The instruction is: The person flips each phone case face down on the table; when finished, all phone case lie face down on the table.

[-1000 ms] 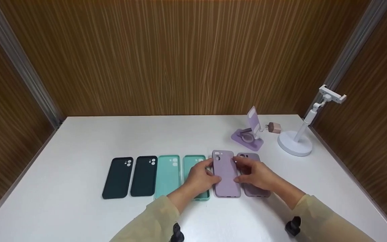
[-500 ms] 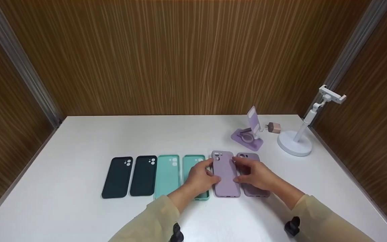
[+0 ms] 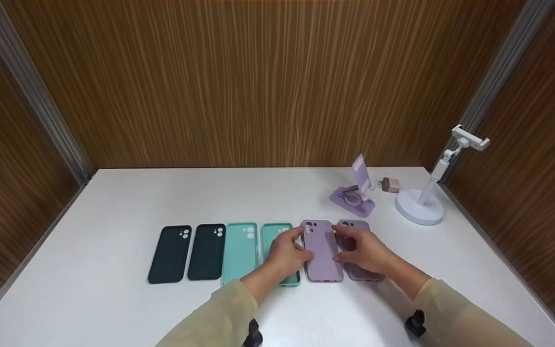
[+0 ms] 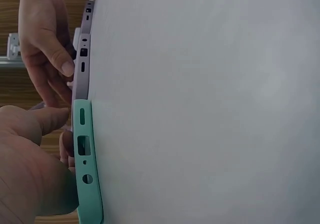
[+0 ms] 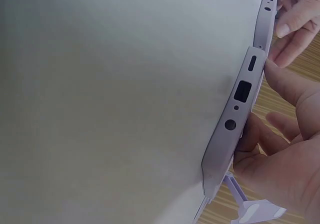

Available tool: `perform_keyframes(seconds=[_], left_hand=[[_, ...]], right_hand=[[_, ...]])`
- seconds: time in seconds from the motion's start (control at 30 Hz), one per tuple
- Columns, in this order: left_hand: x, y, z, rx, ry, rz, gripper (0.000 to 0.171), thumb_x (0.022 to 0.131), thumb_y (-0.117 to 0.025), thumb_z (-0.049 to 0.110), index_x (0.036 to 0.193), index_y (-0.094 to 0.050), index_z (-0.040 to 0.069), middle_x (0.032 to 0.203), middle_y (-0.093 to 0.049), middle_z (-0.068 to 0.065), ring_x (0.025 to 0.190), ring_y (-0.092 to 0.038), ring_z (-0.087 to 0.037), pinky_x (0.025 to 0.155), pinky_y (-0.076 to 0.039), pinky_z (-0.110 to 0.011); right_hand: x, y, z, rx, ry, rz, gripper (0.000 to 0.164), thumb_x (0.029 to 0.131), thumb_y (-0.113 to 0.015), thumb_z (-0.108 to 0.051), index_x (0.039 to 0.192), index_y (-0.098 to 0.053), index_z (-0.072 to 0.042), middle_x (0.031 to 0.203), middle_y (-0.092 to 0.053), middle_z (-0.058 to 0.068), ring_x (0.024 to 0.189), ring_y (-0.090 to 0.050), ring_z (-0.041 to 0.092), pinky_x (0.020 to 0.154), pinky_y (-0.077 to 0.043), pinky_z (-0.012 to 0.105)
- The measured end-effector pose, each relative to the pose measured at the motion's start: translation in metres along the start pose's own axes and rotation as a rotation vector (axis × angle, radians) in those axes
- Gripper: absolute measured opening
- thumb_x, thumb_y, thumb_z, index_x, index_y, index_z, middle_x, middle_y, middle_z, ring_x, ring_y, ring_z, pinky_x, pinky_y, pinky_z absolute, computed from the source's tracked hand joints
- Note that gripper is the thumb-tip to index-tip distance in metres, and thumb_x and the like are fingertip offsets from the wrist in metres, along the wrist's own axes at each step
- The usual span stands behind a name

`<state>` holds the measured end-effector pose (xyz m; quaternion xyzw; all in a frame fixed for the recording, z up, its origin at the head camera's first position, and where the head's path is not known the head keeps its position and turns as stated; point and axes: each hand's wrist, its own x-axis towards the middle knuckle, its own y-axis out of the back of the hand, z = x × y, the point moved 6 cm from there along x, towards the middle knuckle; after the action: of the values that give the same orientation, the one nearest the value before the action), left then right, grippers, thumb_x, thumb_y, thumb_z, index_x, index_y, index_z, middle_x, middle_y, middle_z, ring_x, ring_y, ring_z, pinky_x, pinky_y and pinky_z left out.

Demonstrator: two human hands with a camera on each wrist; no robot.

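Lilac case (image 3: 323, 253) lies on the counter (image 3: 113, 308), nearer its right edge. Your left hand (image 3: 284, 251) and right hand (image 3: 368, 248) have fingers spread along the case's sides; uneven push could skew it into the mauve case (image 3: 360, 272).

The table (image 3: 113, 202) looks shiny. Phone cases (image 3: 323, 255) on it look smooth and dull. The wall (image 3: 258, 86) behind it looks wooden.

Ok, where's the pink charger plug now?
In the head view, the plug sits at the right rear of the table, between the purple stand and the white stand.
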<state>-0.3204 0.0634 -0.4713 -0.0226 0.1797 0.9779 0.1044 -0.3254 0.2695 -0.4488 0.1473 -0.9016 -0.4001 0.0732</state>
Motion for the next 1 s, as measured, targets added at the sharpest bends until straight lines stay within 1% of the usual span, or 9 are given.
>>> perform_keyframes(seconds=[0.17,0.27,0.37,0.5,0.57,0.63,0.83,0.9,1.0], left_hand=[[-0.003,0.012,0.000,-0.070,-0.020,0.024,0.065,0.093,-0.080,0.007,0.153,-0.056,0.010,0.138,-0.064,-0.006,0.087,-0.063,-0.013,0.073,-0.053,-0.027],[-0.006,0.025,0.001,-0.104,-0.039,0.045,0.063,0.093,-0.081,0.007,0.151,-0.059,0.009,0.147,-0.061,-0.007,0.090,-0.063,-0.014,0.074,-0.053,-0.028],[-0.011,0.039,0.001,-0.115,-0.046,0.072,0.061,0.093,-0.081,0.008,0.150,-0.060,0.011,0.147,-0.061,-0.007,0.093,-0.063,-0.015,0.075,-0.054,-0.028],[-0.019,0.059,-0.002,-0.103,-0.054,0.097,0.060,0.096,-0.080,0.012,0.152,-0.059,0.013,0.145,-0.062,-0.010,0.095,-0.064,-0.017,0.074,-0.055,-0.029],[-0.024,0.067,-0.003,-0.087,-0.065,0.109,0.060,0.097,-0.079,0.013,0.152,-0.058,0.013,0.144,-0.062,-0.009,0.095,-0.063,-0.017,0.073,-0.054,-0.028],[-0.028,0.074,-0.005,-0.068,-0.091,0.118,0.060,0.097,-0.079,0.013,0.153,-0.057,0.012,0.146,-0.061,-0.010,0.094,-0.062,-0.017,0.072,-0.054,-0.028],[-0.038,0.083,-0.011,0.012,-0.133,0.114,0.062,0.096,-0.080,0.012,0.153,-0.056,0.010,0.149,-0.056,-0.012,0.091,-0.061,-0.016,0.072,-0.054,-0.029],[-0.040,0.085,-0.012,0.039,-0.135,0.106,0.063,0.095,-0.080,0.011,0.153,-0.056,0.010,0.148,-0.055,-0.014,0.091,-0.060,-0.015,0.072,-0.054,-0.028],[-0.044,0.087,-0.013,0.081,-0.152,0.090,0.065,0.094,-0.081,0.009,0.153,-0.056,0.007,0.149,-0.053,-0.017,0.087,-0.059,-0.015,0.071,-0.053,-0.028]], right_hand=[[-0.002,0.000,-0.001,0.038,-0.003,0.040,0.073,0.089,-0.086,-0.010,0.153,-0.053,0.001,0.137,-0.067,0.022,0.116,-0.067,0.032,0.102,-0.053,0.051],[-0.004,0.003,-0.004,0.086,0.000,0.075,0.068,0.091,-0.082,-0.007,0.152,-0.053,0.004,0.134,-0.068,0.023,0.115,-0.069,0.036,0.100,-0.054,0.052],[-0.007,0.006,-0.009,0.121,0.006,0.104,0.065,0.093,-0.079,-0.006,0.151,-0.053,0.005,0.134,-0.068,0.023,0.118,-0.068,0.038,0.103,-0.052,0.055],[-0.010,0.004,-0.020,0.145,0.011,0.121,0.064,0.093,-0.078,-0.006,0.152,-0.054,0.003,0.134,-0.068,0.022,0.119,-0.067,0.037,0.105,-0.050,0.057],[-0.011,0.001,-0.027,0.162,0.028,0.118,0.063,0.094,-0.077,-0.005,0.152,-0.054,0.002,0.134,-0.068,0.023,0.119,-0.067,0.038,0.104,-0.051,0.056],[-0.010,-0.002,-0.033,0.187,0.031,0.114,0.063,0.095,-0.077,-0.004,0.153,-0.053,0.000,0.135,-0.067,0.023,0.120,-0.066,0.039,0.103,-0.053,0.052],[-0.009,-0.016,-0.047,0.273,-0.001,0.122,0.062,0.097,-0.075,-0.003,0.155,-0.052,-0.003,0.136,-0.067,0.021,0.122,-0.064,0.038,0.096,-0.057,0.037],[-0.008,-0.021,-0.053,0.291,0.015,0.130,0.061,0.097,-0.074,-0.002,0.153,-0.053,0.000,0.135,-0.067,0.022,0.121,-0.065,0.040,0.095,-0.057,0.035],[-0.005,-0.030,-0.063,0.316,0.059,0.140,0.059,0.095,-0.075,0.001,0.150,-0.054,0.004,0.131,-0.067,0.026,0.117,-0.066,0.042,0.093,-0.058,0.037]])
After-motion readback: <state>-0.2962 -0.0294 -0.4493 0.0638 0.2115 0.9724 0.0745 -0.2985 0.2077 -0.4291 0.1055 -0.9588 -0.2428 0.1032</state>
